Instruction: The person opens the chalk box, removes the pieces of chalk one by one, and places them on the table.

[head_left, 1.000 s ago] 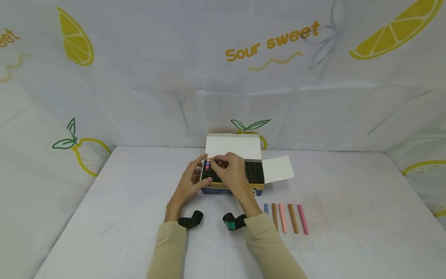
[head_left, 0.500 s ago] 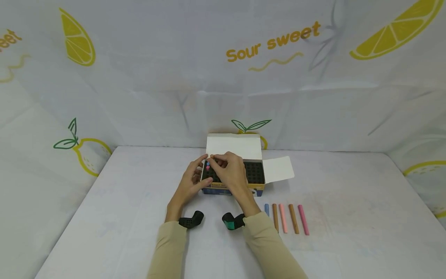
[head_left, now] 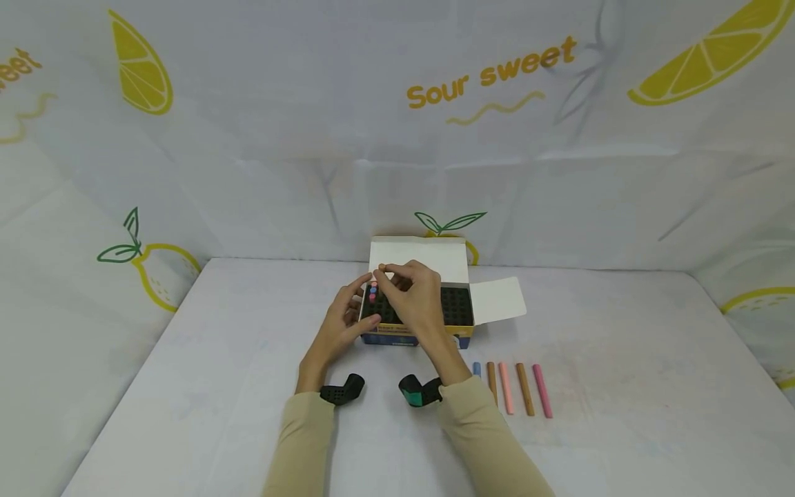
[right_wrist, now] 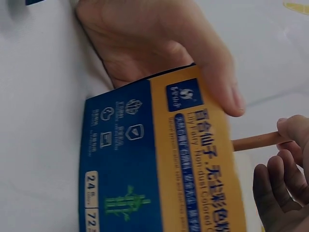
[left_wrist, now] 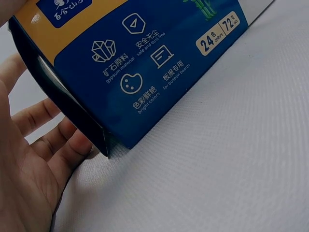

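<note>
The chalk box (head_left: 417, 319) stands open near the middle of the tabletop (head_left: 621, 359), toward its far edge, lid raised and a side flap (head_left: 499, 301) folded out to the right. The left hand (head_left: 338, 330) grips the box's left end, thumb over the top edge and fingers curled along the side wall. The right hand (head_left: 415, 298) pinches a brown chalk stick (right_wrist: 256, 141) between thumb and fingertips above the left rear cells of the black insert, just beside the chalk tips (head_left: 373, 291) already seated there. Risk: chalk is brittle; if the stick meets a cell wall at a tilt, it may snap or jam, and it could knock the neighbouring seated sticks. If the left hand slackens, the light box may slide or tip under downward pressure. Five loose sticks (head_left: 511, 388) lie in a row toward the near edge, right of the right sleeve, which could roll them. Open room lies wide to both sides.
</note>
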`<action>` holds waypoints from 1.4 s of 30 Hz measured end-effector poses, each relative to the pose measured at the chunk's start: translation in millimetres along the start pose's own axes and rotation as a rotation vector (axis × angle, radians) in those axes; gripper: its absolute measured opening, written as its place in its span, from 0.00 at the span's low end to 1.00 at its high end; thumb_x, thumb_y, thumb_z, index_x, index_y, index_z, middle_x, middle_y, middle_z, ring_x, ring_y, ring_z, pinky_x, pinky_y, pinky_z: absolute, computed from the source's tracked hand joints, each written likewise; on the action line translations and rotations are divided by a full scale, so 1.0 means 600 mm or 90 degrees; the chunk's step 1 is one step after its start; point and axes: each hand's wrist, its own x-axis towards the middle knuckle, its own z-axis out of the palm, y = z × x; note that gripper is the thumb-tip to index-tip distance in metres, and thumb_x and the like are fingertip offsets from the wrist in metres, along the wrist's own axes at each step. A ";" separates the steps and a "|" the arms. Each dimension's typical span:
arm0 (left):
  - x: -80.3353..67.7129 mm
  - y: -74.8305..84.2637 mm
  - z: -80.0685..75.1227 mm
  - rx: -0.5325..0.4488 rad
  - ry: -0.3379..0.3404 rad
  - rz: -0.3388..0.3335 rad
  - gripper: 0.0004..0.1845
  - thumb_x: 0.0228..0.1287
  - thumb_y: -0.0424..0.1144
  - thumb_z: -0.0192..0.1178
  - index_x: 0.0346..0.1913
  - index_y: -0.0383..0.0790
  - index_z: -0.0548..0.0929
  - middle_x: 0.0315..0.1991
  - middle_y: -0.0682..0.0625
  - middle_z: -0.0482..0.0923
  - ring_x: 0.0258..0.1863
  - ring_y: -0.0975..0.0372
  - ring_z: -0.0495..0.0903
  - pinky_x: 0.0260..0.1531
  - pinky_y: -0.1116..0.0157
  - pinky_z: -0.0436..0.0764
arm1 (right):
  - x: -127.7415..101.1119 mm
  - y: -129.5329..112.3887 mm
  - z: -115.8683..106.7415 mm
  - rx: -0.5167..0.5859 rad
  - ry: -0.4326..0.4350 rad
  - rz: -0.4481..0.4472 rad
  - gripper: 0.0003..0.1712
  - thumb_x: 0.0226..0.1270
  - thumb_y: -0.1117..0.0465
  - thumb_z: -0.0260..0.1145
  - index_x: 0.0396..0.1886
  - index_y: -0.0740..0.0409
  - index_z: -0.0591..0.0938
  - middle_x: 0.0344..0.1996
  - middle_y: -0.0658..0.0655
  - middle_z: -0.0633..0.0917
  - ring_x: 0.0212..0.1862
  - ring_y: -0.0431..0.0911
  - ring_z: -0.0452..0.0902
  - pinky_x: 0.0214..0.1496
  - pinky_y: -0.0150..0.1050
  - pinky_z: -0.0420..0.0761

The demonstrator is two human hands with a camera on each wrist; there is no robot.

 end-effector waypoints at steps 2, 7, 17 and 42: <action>0.001 0.000 0.001 -0.005 0.000 -0.003 0.41 0.66 0.51 0.66 0.79 0.52 0.62 0.59 0.37 0.69 0.41 0.56 0.73 0.36 0.69 0.77 | 0.001 -0.005 -0.007 0.007 0.010 -0.009 0.11 0.64 0.63 0.74 0.41 0.66 0.91 0.24 0.62 0.84 0.25 0.51 0.82 0.29 0.27 0.76; 0.002 0.001 0.004 -0.004 0.000 -0.007 0.41 0.66 0.53 0.66 0.79 0.53 0.63 0.58 0.38 0.68 0.41 0.56 0.73 0.37 0.68 0.77 | 0.001 -0.017 -0.028 0.033 0.022 -0.012 0.09 0.63 0.63 0.74 0.39 0.65 0.92 0.25 0.62 0.83 0.25 0.51 0.84 0.30 0.29 0.79; 0.001 -0.001 0.001 0.006 0.005 -0.019 0.41 0.65 0.47 0.66 0.79 0.53 0.62 0.58 0.38 0.68 0.41 0.56 0.72 0.38 0.69 0.76 | -0.027 -0.029 -0.082 0.054 0.036 0.000 0.05 0.59 0.67 0.75 0.34 0.65 0.92 0.27 0.60 0.83 0.25 0.42 0.82 0.30 0.30 0.82; 0.002 -0.005 0.001 -0.009 0.000 -0.002 0.40 0.65 0.46 0.66 0.79 0.52 0.63 0.58 0.38 0.67 0.41 0.55 0.70 0.37 0.68 0.75 | -0.101 -0.007 -0.307 -0.119 0.004 0.055 0.05 0.58 0.68 0.77 0.35 0.63 0.92 0.27 0.39 0.86 0.31 0.29 0.80 0.38 0.20 0.79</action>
